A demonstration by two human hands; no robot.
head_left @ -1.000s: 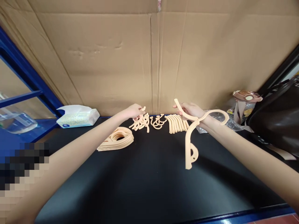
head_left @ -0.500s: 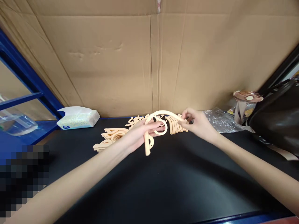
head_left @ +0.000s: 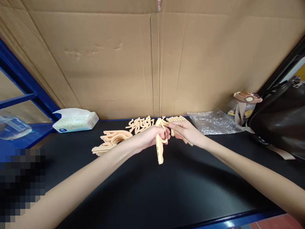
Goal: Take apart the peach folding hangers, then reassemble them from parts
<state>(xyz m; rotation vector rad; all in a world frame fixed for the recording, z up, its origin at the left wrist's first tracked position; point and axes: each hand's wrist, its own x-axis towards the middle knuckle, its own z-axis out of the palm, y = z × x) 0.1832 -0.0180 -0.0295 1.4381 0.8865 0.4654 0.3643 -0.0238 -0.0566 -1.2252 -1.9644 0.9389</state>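
1. In the head view, a pale beige hanger (head_left: pixel 159 152) is hanging in the air over the middle of the black table (head_left: pixel 152 194), between the two hands, its surface looking smooth, matte and evenly coloured.
2. One arm of the hanger is pointing down toward the person, showing a narrow edge with small dark slots and ending in a rounded tip.
3. A slim curved hook is bowing out beside that arm, just at the left fingers; the joint at the top is being partly covered, so its details are not showing clearly.
4. The other arm is slanting down to the right, mostly hiding behind the right hand, with a thin end sticking out below the palm.
5. The left hand (head_left: pixel 148 136) is curling closed around the downward arm, thumb on top.
6. The right hand (head_left: pixel 187 131) is pinching the slanting arm between thumb and fingers.
7. Behind the hands, a jumble of small beige hooks (head_left: pixel 139 124) and a row of beige arms (head_left: pixel 176 119) are lying near the cardboard (head_left: pixel 105 63); a stack of beige pieces (head_left: pixel 105 147) is sitting beyond the left forearm.
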